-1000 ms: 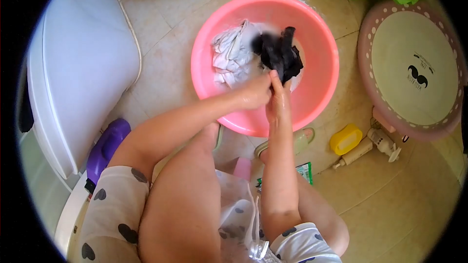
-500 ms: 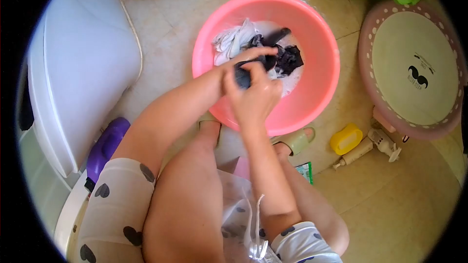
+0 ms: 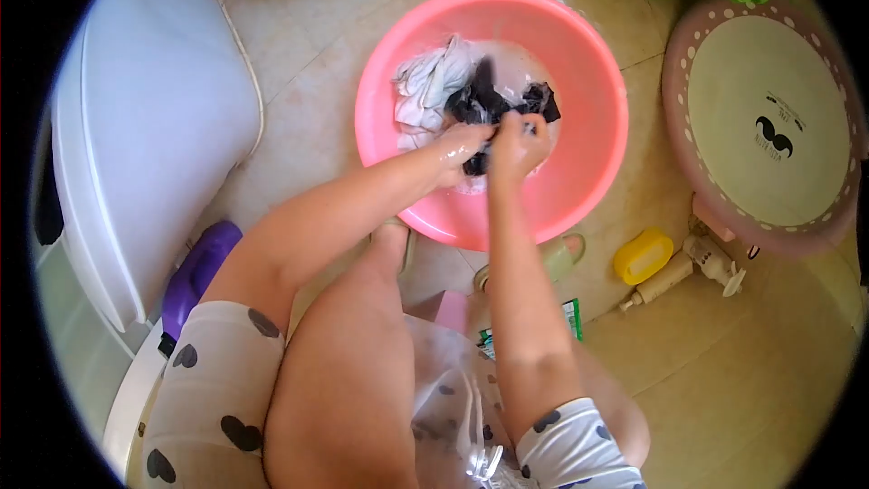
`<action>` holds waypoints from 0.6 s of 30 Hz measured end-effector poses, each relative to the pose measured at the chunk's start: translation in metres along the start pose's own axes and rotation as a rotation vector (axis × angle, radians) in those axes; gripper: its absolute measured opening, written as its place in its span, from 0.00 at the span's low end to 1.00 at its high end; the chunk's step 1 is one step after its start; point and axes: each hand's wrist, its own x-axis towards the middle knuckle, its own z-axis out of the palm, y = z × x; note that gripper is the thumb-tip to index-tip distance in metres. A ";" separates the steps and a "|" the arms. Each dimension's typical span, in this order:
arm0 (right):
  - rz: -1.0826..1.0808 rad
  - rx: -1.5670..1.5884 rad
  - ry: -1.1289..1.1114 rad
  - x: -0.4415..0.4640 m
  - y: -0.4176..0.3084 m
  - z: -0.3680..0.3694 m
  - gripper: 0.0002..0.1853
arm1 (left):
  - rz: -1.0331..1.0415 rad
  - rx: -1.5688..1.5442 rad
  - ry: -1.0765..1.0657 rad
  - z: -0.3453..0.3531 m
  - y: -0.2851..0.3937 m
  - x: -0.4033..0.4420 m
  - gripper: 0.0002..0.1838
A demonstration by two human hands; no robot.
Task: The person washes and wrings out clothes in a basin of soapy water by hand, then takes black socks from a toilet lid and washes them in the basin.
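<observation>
The left hand (image 3: 465,150) and right hand (image 3: 516,141) grip crumpled black cloth (image 3: 480,107) between closed fingers, inside the smooth, round basin (image 3: 588,127), beside rumpled white cloth (image 3: 425,91). Open room lies toward the right rim (image 3: 619,118).

Left sleeve (image 3: 213,385) white, 4 dark hearts (image 3: 240,433) visible, right sleeve (image 3: 579,453) white, same print, lap garment (image 3: 436,367) white, thin-looking, matching hearts, white cord (image 3: 474,398) at front, slippers (image 3: 563,258) pale green, forearms (image 3: 339,204) bare, left hand (image 3: 462,149) bare, suds-flecked, right hand (image 3: 516,147) bare
</observation>
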 end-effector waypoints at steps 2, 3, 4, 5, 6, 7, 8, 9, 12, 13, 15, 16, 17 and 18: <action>0.206 0.247 0.077 0.007 -0.003 -0.005 0.08 | 0.073 -0.184 -0.092 0.002 -0.011 0.013 0.13; 0.072 0.065 0.090 -0.007 -0.004 -0.004 0.08 | 0.073 -0.189 -0.080 0.000 -0.012 0.021 0.15; 0.057 0.192 0.079 -0.031 -0.012 0.002 0.08 | 0.074 -0.193 -0.066 -0.001 -0.007 0.026 0.16; 0.093 0.268 0.008 -0.054 -0.033 0.000 0.07 | -0.017 -0.226 -0.180 -0.011 0.002 0.030 0.20; -0.049 0.182 -0.052 -0.073 -0.047 -0.003 0.08 | -0.163 -0.150 -0.267 -0.034 0.007 0.049 0.24; -0.193 0.085 -0.060 -0.075 -0.051 0.000 0.10 | -0.196 -0.134 -0.308 -0.041 0.003 0.061 0.25; -0.333 -0.016 -0.067 -0.077 -0.052 0.001 0.11 | -0.234 -0.120 -0.350 -0.042 0.000 0.064 0.25; -0.214 -0.015 -0.051 -0.065 -0.046 0.000 0.11 | -0.076 -0.074 -0.230 -0.039 -0.010 0.066 0.26; 0.163 -0.010 0.038 -0.001 0.003 -0.006 0.10 | -0.049 -0.028 -0.043 -0.001 0.002 0.010 0.20; 0.158 0.075 0.097 0.001 0.010 -0.005 0.09 | -0.095 0.008 -0.022 -0.007 -0.010 0.025 0.19; 0.055 0.112 0.167 -0.019 -0.003 0.001 0.09 | 0.010 -0.156 -0.132 -0.008 -0.015 0.044 0.21; -0.042 0.065 0.182 -0.050 -0.028 0.005 0.10 | 0.064 -0.235 -0.185 -0.009 -0.013 0.055 0.22; -0.049 0.178 0.114 -0.073 -0.035 0.005 0.11 | -0.145 -0.127 -0.205 -0.027 -0.002 0.067 0.24; -0.219 -0.005 0.079 -0.081 -0.049 0.002 0.12 | -0.131 -0.086 -0.241 -0.021 0.006 0.050 0.24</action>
